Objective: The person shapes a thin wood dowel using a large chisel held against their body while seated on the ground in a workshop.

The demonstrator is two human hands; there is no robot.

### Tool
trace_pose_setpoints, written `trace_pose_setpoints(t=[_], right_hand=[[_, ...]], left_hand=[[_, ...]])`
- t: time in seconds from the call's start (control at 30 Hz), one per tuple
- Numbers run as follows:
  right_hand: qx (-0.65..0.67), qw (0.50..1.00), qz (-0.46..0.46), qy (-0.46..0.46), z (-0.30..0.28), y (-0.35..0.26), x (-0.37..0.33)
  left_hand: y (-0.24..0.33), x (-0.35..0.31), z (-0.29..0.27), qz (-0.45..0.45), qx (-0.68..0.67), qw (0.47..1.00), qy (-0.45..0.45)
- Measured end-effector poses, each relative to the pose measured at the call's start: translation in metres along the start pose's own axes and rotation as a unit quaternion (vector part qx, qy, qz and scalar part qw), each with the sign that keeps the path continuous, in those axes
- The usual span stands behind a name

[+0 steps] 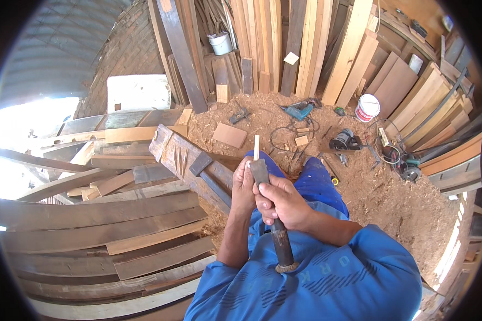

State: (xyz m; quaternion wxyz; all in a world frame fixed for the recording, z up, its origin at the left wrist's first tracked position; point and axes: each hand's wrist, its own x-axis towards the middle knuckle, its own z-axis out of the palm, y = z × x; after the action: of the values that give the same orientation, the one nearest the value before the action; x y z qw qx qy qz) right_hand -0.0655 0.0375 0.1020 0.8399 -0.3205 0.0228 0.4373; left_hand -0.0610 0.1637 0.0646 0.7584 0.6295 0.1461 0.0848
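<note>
Right hand wrapped around dark cylindrical metal chisel, butt against blue shirt; left hand closed beside blade, steadying thin pale wooden stick held upright, above sawdust floor.

Long pale wood boards lean on back wall. White plastic bucket with red band sits on sawdust floor, near stacked flat wood boards at right. Blue-green power drill lies on floor by back boards. Black round power saw near tangled black cord. Small square wood piece lies flat on sawdust. Grey weathered planks piled at left. Small white pail up on back stack. Brick wall at back left.
</note>
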Motion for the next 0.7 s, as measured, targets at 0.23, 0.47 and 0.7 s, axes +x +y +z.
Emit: trace_pose_setpoints(t=[0.23,0.47,0.7], right_hand=[[-0.065,0.992,-0.105,0.011,0.005,-0.017,-0.033],[-0.029,0.999,-0.014,0.018,-0.007,0.002,-0.002],[-0.025,0.999,0.031,-0.010,-0.002,0.008,-0.001]], left_hand=[[-0.033,-0.057,-0.027,0.031,0.161,0.970,-0.177],[-0.032,-0.019,-0.025,0.021,0.099,0.994,-0.045],[0.003,0.000,-0.026,0.118,0.178,0.969,-0.123]])
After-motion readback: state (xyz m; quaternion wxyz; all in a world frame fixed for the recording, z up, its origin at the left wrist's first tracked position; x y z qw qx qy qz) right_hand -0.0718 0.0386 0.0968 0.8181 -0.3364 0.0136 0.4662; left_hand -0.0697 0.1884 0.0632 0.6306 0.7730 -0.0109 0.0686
